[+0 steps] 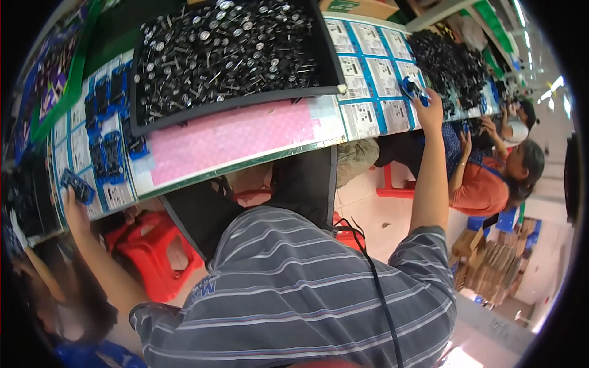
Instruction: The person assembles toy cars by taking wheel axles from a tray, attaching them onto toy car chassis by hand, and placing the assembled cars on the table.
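At the left end of the table my left hand (74, 210) grips the near edge of a blue and black plastic part (78, 186), just over the printed cards. My right arm is stretched far to the right, and the fingers of my right hand (431, 111) are closed on a blue plastic part (412, 89) with dark pieces on it. Beneath that part lie rows of blue-edged white printed cards (361, 119). Several more blue and black parts (110, 153) rest on the cards to the right of my left hand.
A dark tray (245, 101) heaped with small black and silver pin-like pieces fills the middle back. Pink bubble wrap (233, 142) lies before it. A black heap of parts (445, 64) stands right. Co-workers sit on both sides; a red stool (153, 251) stands below left.
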Tool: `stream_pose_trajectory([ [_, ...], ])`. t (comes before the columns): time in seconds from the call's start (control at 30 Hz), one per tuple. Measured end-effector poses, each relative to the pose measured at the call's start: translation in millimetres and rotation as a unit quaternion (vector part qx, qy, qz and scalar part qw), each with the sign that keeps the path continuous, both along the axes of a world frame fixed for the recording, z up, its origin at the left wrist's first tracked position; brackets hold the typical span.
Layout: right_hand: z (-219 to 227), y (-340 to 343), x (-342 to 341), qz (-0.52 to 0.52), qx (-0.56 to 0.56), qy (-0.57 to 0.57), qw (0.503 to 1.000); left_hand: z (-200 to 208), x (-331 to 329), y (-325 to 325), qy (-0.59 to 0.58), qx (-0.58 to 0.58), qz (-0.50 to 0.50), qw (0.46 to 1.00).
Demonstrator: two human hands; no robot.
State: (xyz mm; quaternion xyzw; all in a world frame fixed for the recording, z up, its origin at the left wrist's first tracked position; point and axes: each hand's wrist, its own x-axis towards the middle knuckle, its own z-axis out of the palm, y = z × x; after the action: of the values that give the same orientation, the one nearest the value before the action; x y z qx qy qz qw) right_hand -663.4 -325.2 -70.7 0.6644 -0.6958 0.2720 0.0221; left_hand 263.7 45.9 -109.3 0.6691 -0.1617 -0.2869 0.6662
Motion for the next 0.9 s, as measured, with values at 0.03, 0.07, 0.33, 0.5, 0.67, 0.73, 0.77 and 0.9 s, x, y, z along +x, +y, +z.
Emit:
stream_pose_trajectory([
  [0.03, 0.2, -3.7, -8.7, 0.032, -0.009, 0.035, 0.999, -6.4, 17.3, 1.1, 0.005, 0.040, 0.000, 0.999],
  [0.07, 1.2, -9.0, -16.3, 0.066, -0.018, 0.069, 0.995, -11.5, 34.8, 1.8, 0.008, 0.080, 0.005, 0.997],
  [0.33, -18.2, -50.9, -39.1, -0.026, 0.168, 0.196, 0.966, -13.3, 34.2, -39.4, -0.248, 0.265, -0.017, 0.932],
  [0.5, 38.1, 3.9, 44.7, 0.100, 0.101, 0.029, 0.989, 55.9, -134.8, -79.9, -0.668, 0.261, 0.080, 0.693],
  [0.67, 91.0, 94.4, 216.1, 0.315, 0.184, -0.233, 0.902, 45.8, -350.2, -89.8, -0.181, -0.039, -0.300, 0.936],
  [0.73, 94.2, 104.9, 263.2, 0.468, 0.230, -0.292, 0.802, 51.2, -417.7, -109.8, 0.063, -0.122, -0.413, 0.900],
  [0.77, 94.1, 101.8, 279.2, 0.476, 0.267, -0.359, 0.757, 40.0, -439.6, -111.8, 0.104, -0.138, -0.419, 0.892],
  [0.9, 86.9, 40.1, 311.7, 0.395, 0.144, -0.213, 0.882, 12.9, -448.2, -108.1, 0.233, -0.045, -0.412, 0.880],
])
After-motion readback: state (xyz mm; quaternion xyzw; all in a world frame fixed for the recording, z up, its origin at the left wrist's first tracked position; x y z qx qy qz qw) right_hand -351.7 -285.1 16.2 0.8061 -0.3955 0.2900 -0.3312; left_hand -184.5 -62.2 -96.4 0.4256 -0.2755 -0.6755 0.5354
